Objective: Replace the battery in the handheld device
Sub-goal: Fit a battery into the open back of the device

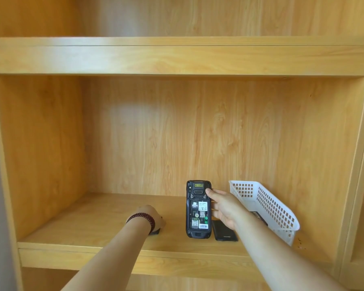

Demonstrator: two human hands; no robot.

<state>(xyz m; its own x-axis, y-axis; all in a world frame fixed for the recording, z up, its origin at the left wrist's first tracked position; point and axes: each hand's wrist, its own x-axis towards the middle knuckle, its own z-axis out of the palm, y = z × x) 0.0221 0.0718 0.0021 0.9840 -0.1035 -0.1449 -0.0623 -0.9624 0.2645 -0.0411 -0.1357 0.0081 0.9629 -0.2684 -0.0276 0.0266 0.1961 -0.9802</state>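
Observation:
My right hand grips the black handheld device by its right edge and holds it upright on the shelf, back facing me. Its battery bay is open and empty, showing labels and card slots. A flat black piece, a cover or a battery, lies on the shelf just right of the device, under my right wrist. My left hand, with a dark red bead bracelet on the wrist, rests palm down on a small dark object on the shelf to the left; only that object's corner shows.
A white perforated plastic basket stands tilted at the right of the wooden shelf, with a dark item partly visible inside. Wooden side walls, a back panel and an upper shelf board enclose the compartment.

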